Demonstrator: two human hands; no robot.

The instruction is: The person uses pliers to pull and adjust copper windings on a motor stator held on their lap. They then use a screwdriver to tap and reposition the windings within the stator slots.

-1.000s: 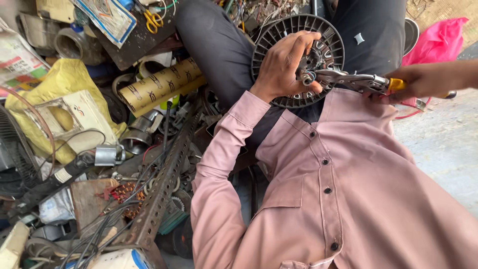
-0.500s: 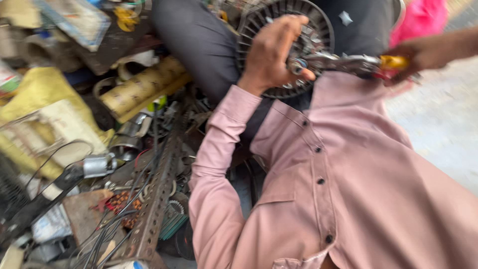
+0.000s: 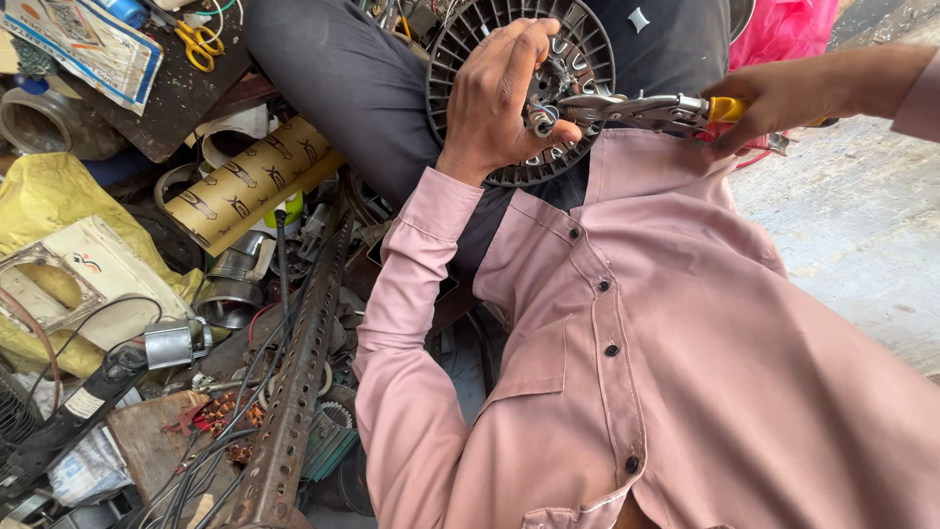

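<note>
A round dark ribbed fan motor housing (image 3: 460, 49) rests on my lap at the top of the view. My left hand (image 3: 499, 93) grips it from the front, fingers curled over its hub where coloured wires (image 3: 541, 118) stick out. My right hand (image 3: 783, 93) comes in from the right, closed on the yellow handles of metal pliers (image 3: 636, 108). The plier jaws point left and sit at the wires by the hub. My pink shirt fills the lower right.
A cluttered pile lies to the left: a perforated metal angle bar (image 3: 294, 392), a cardboard tube (image 3: 250, 186), yellow-handled scissors (image 3: 201, 41), a yellow bag (image 3: 49, 201), cables and metal cans. A pink bag (image 3: 783, 29) lies top right, beside the grey concrete floor (image 3: 862, 245).
The camera has shifted slightly. Both hands stay on the motor housing and pliers; the plier jaws remain at the hub wires.
</note>
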